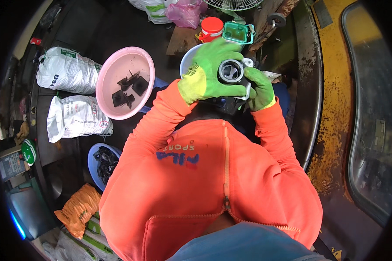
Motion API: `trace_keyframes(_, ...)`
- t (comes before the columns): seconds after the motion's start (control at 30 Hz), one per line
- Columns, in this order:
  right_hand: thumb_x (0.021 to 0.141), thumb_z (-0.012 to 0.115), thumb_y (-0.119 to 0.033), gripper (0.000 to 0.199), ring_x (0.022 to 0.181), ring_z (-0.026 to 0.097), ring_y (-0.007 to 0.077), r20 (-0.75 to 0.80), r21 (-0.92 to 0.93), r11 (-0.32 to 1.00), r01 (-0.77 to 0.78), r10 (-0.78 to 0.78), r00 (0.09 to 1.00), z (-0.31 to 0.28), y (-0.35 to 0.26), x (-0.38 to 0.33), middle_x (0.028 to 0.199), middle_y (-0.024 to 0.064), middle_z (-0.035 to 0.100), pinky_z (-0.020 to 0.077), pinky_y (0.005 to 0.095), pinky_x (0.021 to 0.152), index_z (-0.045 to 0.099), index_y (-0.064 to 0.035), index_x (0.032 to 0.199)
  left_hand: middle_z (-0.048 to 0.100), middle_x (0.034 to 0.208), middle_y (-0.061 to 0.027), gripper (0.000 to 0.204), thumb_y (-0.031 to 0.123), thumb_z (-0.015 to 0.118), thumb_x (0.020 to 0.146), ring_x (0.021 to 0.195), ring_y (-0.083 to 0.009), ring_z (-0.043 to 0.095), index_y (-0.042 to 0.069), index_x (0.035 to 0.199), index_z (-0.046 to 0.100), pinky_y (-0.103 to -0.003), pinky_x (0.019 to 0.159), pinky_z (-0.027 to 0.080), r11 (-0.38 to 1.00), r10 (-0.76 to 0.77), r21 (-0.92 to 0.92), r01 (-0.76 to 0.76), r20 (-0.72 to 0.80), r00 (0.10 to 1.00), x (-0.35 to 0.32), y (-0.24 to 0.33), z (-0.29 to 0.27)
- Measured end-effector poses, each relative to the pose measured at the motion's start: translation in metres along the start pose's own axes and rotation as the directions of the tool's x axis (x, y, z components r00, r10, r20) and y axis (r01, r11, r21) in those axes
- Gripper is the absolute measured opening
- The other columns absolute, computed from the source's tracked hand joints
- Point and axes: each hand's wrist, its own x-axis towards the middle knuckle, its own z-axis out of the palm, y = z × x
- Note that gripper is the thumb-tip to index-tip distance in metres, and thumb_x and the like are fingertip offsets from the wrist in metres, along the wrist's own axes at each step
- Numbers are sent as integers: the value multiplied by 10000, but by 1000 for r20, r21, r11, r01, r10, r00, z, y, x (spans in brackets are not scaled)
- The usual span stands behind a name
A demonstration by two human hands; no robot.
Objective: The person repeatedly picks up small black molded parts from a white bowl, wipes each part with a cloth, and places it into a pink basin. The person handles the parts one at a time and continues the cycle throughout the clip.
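Both of my hands, in green and yellow work gloves, are raised in front of my chest around a black part with a round, ring-shaped opening (231,71). My left hand (211,65) wraps it from the left, its fingers curled above and below the ring. My right hand (261,88) grips the right side, beside a pale metal-looking bracket (248,62). How the bracket joins the black part is hidden by the gloves. Behind my left hand, a light-coloured basin (186,59) is partly covered.
To the left, a pink basin (111,71) holds several black square-based pieces (139,85). White sacks (69,69) lie beyond it, and a blue basin (92,162) of dark parts stands nearer. A red-lidded jug (212,27) is ahead; a rusty yellow machine panel (337,108) rises at right.
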Motion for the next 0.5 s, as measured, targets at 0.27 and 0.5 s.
trace_keyframes(0.27, 1009, 470, -310, 303, 792, 590, 106, -51, -480, 877, -5, -22, 998, -13, 29, -4, 986, 41, 621, 494, 250, 660, 587, -53, 1121, 609, 1271, -85, 578, 234, 886, 603, 1266, -330, 474, 76, 1109, 656, -447, 1044, 389, 966, -240, -164, 200, -284, 928, -12, 2, 6)
trace_keyframes(0.5, 968, 517, -148, 320, 1040, 601, 191, 84, -345, 861, 373, -368, 926, 12, 53, 3, 1139, 74, 601, 508, 324, 887, 511, -27, 1264, 636, 1149, -105, 561, 208, 897, 559, 1088, -292, 579, 78, 1050, 658, -402, 927, 473, 958, -158, -275, 76, -289, 944, -15, 18, 18)
